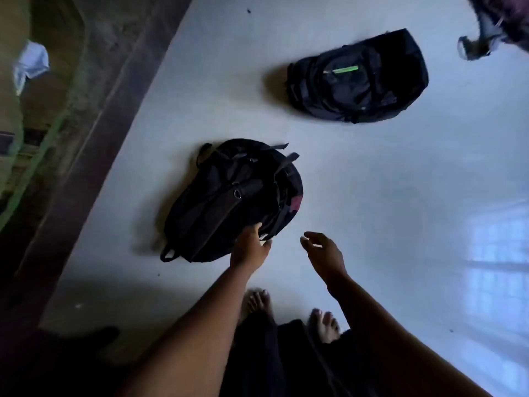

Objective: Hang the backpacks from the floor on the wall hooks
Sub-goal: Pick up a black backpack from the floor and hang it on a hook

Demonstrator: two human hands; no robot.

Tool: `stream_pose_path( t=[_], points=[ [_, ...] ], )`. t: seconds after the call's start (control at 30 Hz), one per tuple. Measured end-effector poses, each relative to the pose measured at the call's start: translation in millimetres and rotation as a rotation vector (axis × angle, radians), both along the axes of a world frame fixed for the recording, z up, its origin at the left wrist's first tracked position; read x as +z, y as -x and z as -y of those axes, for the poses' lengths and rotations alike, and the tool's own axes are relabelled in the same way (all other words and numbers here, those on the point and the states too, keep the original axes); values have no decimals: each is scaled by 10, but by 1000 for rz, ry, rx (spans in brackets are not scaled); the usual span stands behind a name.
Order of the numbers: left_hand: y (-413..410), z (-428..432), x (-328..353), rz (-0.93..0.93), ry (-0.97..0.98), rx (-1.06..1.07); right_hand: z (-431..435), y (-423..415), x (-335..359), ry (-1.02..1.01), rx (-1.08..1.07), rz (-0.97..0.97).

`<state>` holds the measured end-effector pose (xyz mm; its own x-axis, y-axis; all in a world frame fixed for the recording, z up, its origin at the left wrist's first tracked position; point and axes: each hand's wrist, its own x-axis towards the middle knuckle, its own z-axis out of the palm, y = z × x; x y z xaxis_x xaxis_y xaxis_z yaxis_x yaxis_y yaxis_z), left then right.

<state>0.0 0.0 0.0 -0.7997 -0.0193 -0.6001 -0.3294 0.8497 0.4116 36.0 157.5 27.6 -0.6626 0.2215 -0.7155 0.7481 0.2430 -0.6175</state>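
Note:
A black backpack with a pink patch (229, 202) lies flat on the pale floor, straps up, its carry loop at the lower left. My left hand (250, 246) reaches down to its near edge, fingers apart and touching the fabric, gripping nothing. My right hand (322, 252) hovers open just right of that bag, above bare floor. A second black backpack with a green stripe (357, 78) lies farther off. A third bag (498, 21) shows partly at the top right corner. No wall hooks are in view.
My bare feet (289, 313) stand on the glossy floor (400, 181) just behind the near bag. A dark brown border strip (94, 130) runs diagonally along the left. Beyond it lies a greenish area with a white cloth (30, 64).

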Motion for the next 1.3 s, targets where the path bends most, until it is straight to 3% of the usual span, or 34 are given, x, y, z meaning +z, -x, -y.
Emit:
stream_pose_path(
  t=[0.27,0.43,0.6,0.9,1.1,1.3],
  points=[
    [537,191,-2606,-114,301,-221,310,339,-2513,-41,62,58],
    [788,305,-3240,-72,419,-363,331,500,-3123,-125,161,22],
    [1020,131,-2720,-67,390,-388,247,757,-2742,-103,126,10],
    [2089,-744,-1178,-135,136,-12,-740,2082,-1326,-177,30,-128],
    [2827,-1489,-998,-121,78,256,-1459,2981,-1170,-182,124,-139],
    [3679,-2379,-1119,-111,73,436,-2300,3984,-1455,-277,301,-170]
  ],
)
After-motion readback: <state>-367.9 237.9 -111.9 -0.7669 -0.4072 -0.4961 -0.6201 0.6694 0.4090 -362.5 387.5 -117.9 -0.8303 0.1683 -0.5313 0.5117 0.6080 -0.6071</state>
